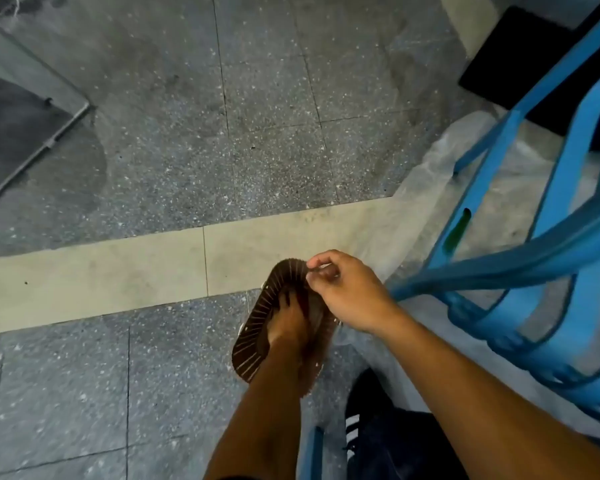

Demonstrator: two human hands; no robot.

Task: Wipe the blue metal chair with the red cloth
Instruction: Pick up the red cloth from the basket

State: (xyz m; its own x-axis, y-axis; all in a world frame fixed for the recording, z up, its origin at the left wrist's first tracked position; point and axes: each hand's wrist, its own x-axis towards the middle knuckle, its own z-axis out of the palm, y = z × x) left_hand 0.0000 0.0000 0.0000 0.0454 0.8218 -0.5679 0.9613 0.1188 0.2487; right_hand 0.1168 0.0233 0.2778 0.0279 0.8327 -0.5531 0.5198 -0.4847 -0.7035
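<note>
The red cloth (257,327), dark red-brown with thin pale stripes, hangs in the air above the floor at the lower centre. My left hand (286,323) lies in the middle of it, fingers dug into the fabric. My right hand (347,296) pinches the cloth's upper edge between thumb and fingertips. The blue metal chair (499,271) stands just to the right, its curved bars and legs filling the right side. Neither hand touches the chair. The cloth hides part of my left hand.
Grey speckled floor tiles with a pale band (118,271) lie below. A clear plastic sheet (430,188) is under the chair. A black mat (520,64) sits at the top right, and a metal-framed glass panel (42,147) at the left. My black shoe (368,410) is at the bottom.
</note>
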